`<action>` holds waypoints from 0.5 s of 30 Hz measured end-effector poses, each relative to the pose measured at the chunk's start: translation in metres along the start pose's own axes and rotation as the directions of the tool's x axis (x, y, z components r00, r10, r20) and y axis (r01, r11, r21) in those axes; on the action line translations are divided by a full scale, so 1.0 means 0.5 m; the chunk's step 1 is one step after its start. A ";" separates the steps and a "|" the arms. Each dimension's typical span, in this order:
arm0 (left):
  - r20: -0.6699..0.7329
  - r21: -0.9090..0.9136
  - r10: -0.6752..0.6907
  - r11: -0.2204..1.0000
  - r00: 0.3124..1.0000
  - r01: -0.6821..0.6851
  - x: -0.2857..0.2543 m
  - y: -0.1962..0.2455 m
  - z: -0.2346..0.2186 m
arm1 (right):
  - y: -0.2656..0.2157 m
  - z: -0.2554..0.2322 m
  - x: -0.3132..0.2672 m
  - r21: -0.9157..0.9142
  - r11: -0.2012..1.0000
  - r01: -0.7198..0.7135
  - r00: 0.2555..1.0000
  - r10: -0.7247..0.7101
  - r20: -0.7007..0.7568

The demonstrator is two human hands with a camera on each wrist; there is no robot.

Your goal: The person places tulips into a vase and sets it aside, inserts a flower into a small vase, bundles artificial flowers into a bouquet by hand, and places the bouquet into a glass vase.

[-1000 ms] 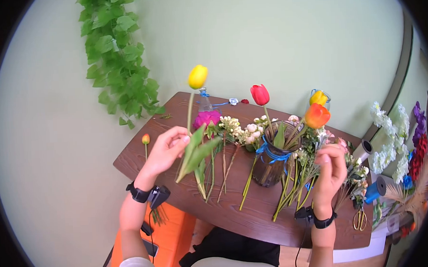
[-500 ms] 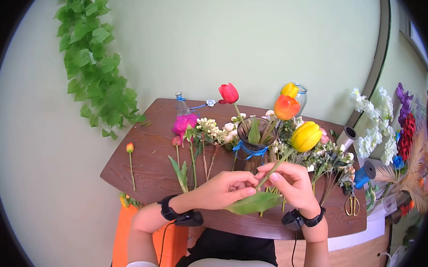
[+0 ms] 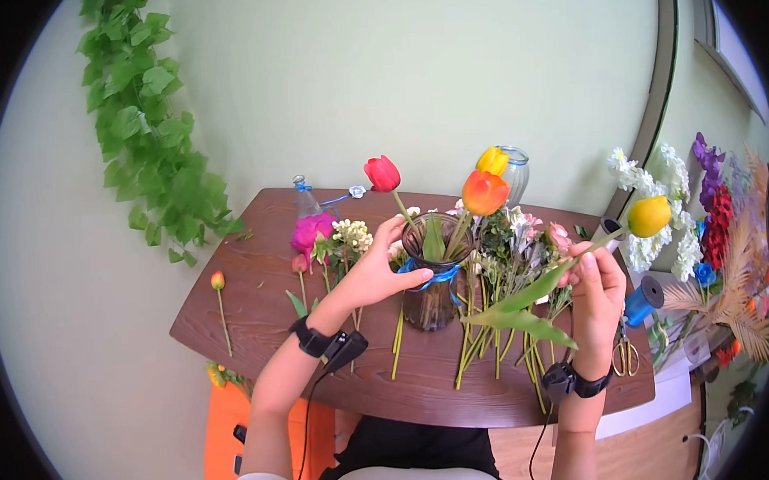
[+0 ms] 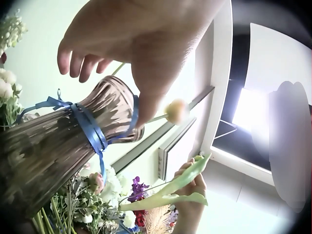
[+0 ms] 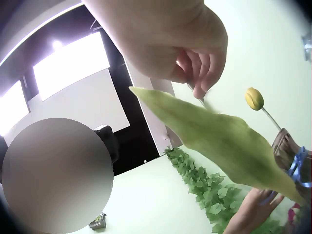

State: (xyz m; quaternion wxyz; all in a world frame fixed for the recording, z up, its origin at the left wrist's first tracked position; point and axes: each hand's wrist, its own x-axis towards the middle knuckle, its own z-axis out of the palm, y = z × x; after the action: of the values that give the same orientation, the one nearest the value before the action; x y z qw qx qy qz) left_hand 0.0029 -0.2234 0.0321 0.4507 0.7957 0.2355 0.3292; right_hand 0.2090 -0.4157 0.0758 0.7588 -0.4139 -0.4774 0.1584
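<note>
In the head view my left hand (image 3: 373, 270) holds the neck of a dark glass vase (image 3: 429, 309) tied with blue ribbon, thumb in front and fingers at its left side. The left wrist view shows the thumb of this hand (image 4: 141, 44) against the vase (image 4: 73, 126) near its rim. Red (image 3: 382, 174) and orange (image 3: 485, 193) tulips stand in the vase. To the right, my right hand (image 3: 598, 308) pinches the stem of a yellow tulip (image 3: 649, 217), whose leaves (image 3: 521, 311) point toward the vase. The right wrist view shows this hand (image 5: 180, 44) above a large leaf (image 5: 219, 141).
Loose flowers and stems (image 3: 491, 321) lie on the brown table (image 3: 259, 310). Behind are a clear bottle (image 3: 307, 203) and a glass jar (image 3: 517, 172). Blue ribbon on a spool (image 3: 640, 304) and gold-handled scissors (image 3: 626, 358) are at the right, and an orange seat (image 3: 226, 448) at the lower left.
The yellow tulip has gone from my left hand to my right, which has since moved right with it. My left hand has moved up onto the vase neck. The head view has shifted.
</note>
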 end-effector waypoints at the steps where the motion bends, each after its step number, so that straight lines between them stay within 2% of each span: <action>1: 0.072 -0.078 0.052 0.996 0.996 -0.047 0.014 -0.009 0.004 | 0.001 -0.003 0.002 -0.002 1.000 0.003 1.000 -0.003 -0.003; 3: 0.154 -0.205 0.123 0.975 0.980 -0.090 0.035 -0.029 0.014 | 0.001 -0.009 0.007 0.072 0.997 0.031 0.998 -0.028 -0.051; 7: 0.157 -0.244 0.108 0.967 0.982 -0.067 0.041 -0.035 0.023 | 0.001 -0.027 0.019 0.120 0.991 0.063 0.994 -0.051 -0.100; 9: 0.077 -0.279 0.127 0.955 0.989 -0.101 0.039 -0.038 0.034 | 0.000 -0.029 0.028 0.119 0.989 0.090 0.988 -0.074 -0.133; 12: 0.028 -0.275 0.139 0.953 0.990 -0.126 0.035 -0.053 0.048 | 0.002 -0.029 0.043 0.120 0.985 0.126 0.976 -0.101 -0.192; 15: 0.032 -0.284 0.133 0.952 0.991 -0.118 0.039 -0.050 0.051 | 0.009 -0.039 0.056 0.127 0.987 0.099 0.977 -0.072 -0.199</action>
State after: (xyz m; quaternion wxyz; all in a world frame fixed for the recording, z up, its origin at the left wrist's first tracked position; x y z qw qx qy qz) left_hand 0.0329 -0.2127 0.0064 0.5432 0.7451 0.1238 0.3668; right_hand 0.2401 -0.4042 0.0849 0.8342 -0.3537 -0.4067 0.1166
